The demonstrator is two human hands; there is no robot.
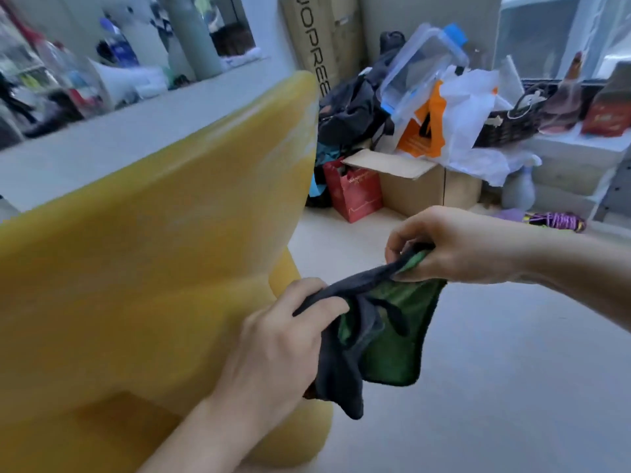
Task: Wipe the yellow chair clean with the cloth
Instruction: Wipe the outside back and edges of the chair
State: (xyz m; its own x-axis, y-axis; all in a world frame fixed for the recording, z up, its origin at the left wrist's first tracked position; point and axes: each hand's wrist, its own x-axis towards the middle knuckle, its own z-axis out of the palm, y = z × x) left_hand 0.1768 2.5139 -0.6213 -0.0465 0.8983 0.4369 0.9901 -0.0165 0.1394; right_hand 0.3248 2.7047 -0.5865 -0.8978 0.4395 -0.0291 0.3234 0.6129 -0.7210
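Both hands are on the cloth (389,346), lower centre-right of frame. Left hand (280,343) has its fingers curled round one bunched end. Right hand (457,247) pinches the other end between thumb and fingers. The cloth is pulled taut between them, long axis running lower-left to upper-right, with the rest hanging slack over the floor (512,370). It isn't on the chair yet.

Yellow chair (153,240) fills the left half of frame, rounded top edge running from mid-left to upper centre. It lies left of the cloth. The left hand is nearer and sits in front of the chair's flank in this view; can't tell if it touches. The right hand is well clear.

Materials: the cloth is soft and limp, dark grey on one face and green on the other, with a dark border. Looks like microfibre. The chair is a smooth moulded shell, glossy, with rounded corners and a fat round leg at the bottom. Pale smears near the top corner could be glare or dirt.

My read: wiping hasn't started, and the cloth is being spread or folded first. The next move goes leftward onto the shell.

Red bag (355,196) and cardboard box (420,186) behind, irrelevant.
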